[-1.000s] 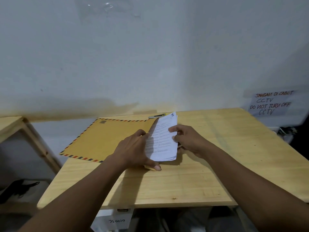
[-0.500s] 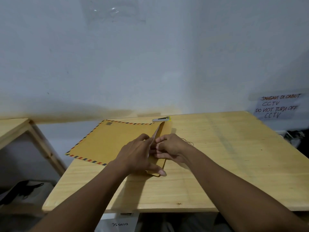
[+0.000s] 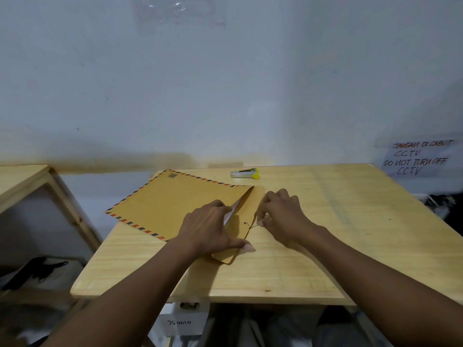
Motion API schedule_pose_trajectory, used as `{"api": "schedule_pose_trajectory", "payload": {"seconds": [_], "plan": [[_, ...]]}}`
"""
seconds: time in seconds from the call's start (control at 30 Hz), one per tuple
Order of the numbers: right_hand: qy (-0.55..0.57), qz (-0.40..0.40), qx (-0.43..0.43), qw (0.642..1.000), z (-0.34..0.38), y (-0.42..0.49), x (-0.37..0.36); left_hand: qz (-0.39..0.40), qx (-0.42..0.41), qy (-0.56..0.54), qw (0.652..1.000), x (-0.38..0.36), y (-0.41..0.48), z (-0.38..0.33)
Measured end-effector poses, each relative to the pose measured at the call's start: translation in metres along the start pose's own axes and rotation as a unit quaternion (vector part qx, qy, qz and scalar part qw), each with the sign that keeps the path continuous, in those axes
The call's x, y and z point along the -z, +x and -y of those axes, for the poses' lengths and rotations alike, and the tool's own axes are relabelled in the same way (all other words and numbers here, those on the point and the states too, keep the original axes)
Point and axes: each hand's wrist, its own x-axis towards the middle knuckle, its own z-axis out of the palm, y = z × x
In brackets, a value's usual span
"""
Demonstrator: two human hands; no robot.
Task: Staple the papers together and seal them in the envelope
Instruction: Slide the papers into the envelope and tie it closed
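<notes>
A brown envelope (image 3: 172,206) with red and blue striped edges lies flat on the wooden table (image 3: 325,246). Its flap (image 3: 246,216) points right and lies open. A thin sliver of white papers (image 3: 231,211) shows at the mouth, the rest being inside. My left hand (image 3: 208,231) presses down on the envelope by the mouth, thumb on the flap's near corner. My right hand (image 3: 283,216) pinches the thin closure string (image 3: 251,225) that hangs from the flap. A silver stapler (image 3: 244,173) with a yellow tip sits at the table's far edge.
A white wall stands right behind the table. A handwritten CCTV notice (image 3: 418,157) is taped to the wall at the right. A second wooden table (image 3: 22,181) stands to the left, with a gap between. A white box labelled JS0010 (image 3: 179,321) sits under the table.
The white papers stood out of the envelope a second ago; they have slid in almost fully. My right hand left the papers and moved right to the flap's string.
</notes>
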Motion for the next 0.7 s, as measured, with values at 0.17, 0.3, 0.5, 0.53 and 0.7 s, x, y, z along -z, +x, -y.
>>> {"api": "schedule_pose_trajectory", "payload": {"seconds": [0.17, 0.3, 0.5, 0.53, 0.7], "plan": [[0.004, 0.045, 0.040, 0.998, 0.004, -0.011, 0.005, 0.031, -0.004, 0.014, 0.999, -0.009, -0.013, -0.002], [0.101, 0.047, 0.013, 0.994, -0.003, -0.012, 0.015, 0.023, -0.004, -0.001, 1.000, -0.004, -0.017, -0.005], [0.067, 0.024, 0.052, 0.996, 0.007, -0.017, 0.011, 0.008, 0.042, -0.112, 0.993, -0.001, -0.020, 0.007], [0.058, 0.014, 0.058, 0.997, 0.010, -0.017, 0.009, 0.014, 0.043, -0.147, 0.988, 0.001, -0.021, 0.010], [0.085, -0.058, 0.082, 0.991, 0.025, -0.017, 0.002, 0.071, 0.035, -0.265, 0.961, 0.012, -0.031, 0.027]]}}
